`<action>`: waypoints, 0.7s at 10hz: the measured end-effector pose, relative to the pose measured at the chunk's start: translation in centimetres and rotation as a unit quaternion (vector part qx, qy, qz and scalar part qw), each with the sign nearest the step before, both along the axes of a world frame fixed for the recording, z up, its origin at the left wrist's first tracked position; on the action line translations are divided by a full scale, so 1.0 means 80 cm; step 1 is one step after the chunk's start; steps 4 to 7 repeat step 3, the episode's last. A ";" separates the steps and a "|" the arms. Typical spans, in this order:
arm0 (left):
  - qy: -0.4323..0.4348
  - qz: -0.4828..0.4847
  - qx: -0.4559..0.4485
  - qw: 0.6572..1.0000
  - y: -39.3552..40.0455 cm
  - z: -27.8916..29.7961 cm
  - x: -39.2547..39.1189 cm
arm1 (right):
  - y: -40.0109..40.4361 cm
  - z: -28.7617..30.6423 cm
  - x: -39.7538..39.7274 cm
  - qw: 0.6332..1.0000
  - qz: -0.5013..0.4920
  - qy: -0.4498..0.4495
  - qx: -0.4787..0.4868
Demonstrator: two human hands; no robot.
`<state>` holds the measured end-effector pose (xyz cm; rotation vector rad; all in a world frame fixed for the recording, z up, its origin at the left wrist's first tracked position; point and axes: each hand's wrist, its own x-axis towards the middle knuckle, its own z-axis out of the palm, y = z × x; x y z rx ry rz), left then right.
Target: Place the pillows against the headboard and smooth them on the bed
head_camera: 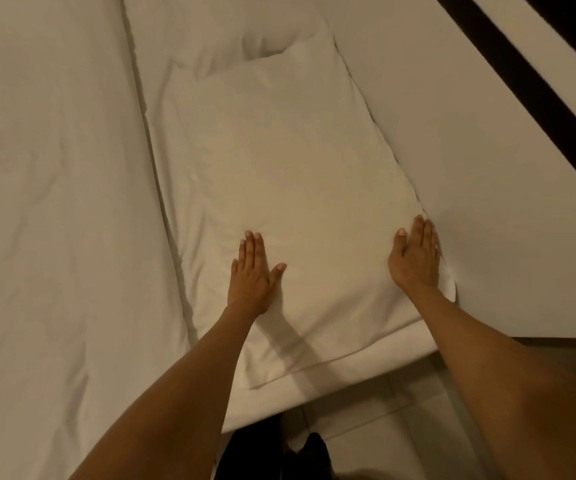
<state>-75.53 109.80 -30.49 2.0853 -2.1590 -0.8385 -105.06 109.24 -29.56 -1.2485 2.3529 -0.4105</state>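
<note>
Left hand [250,271] and right hand [414,256] flat on pillow [279,161]

floor: pale glossy tiled floor [401,441] | wall: plain white panel [487,140] with dark diagonal stripe [536,91] | light: dim, warm

Pillow [279,188] on bed [54,202], beside headboard [470,150]

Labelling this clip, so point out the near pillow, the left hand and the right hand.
near pillow [279,174]: head view, top face.
left hand [250,277]: head view, back of hand.
right hand [414,258]: head view, back of hand.
</note>
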 end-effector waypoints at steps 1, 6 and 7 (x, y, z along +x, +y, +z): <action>-0.029 0.009 0.045 0.999 -0.005 0.021 0.010 | 0.004 0.027 0.000 1.000 -0.003 0.001 0.030; -0.054 -0.013 0.028 0.998 -0.041 0.113 0.024 | 0.015 0.203 0.029 0.986 0.001 -0.040 -0.160; -0.054 -0.013 0.028 0.998 -0.041 0.113 0.024 | 0.015 0.203 0.029 0.986 0.001 -0.040 -0.160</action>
